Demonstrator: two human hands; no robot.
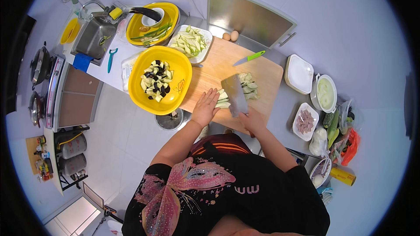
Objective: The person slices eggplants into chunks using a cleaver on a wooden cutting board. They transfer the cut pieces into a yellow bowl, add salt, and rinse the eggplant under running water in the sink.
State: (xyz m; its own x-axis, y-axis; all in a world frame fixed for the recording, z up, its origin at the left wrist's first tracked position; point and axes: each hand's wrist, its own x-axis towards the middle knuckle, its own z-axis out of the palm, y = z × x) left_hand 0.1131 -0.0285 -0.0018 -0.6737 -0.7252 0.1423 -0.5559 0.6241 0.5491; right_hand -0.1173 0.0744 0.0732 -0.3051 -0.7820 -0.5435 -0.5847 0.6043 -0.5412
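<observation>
On a wooden cutting board (219, 50), my right hand (252, 121) grips the handle of a broad cleaver (235, 94). My left hand (205, 106) lies flat, fingers stretched, its fingertips against some pale green cut vegetable pieces (223, 100). The blade stands just right of those pieces. Beyond it rests a pile of pale green slices (249, 87). A paring knife with a green handle (256, 55) lies farther back on the board. Left of my left hand is a yellow basin (182, 72) holding diced eggplant (157, 80).
A white tray of cut green vegetable strips (188, 42) sits behind the basin, near two eggs (230, 36). Farther left are a second yellow basin (172, 13), a teal peeler (112, 60) and a sink (88, 37). Stacked white trays (300, 73) and a tray of diced meat (305, 122) stand right.
</observation>
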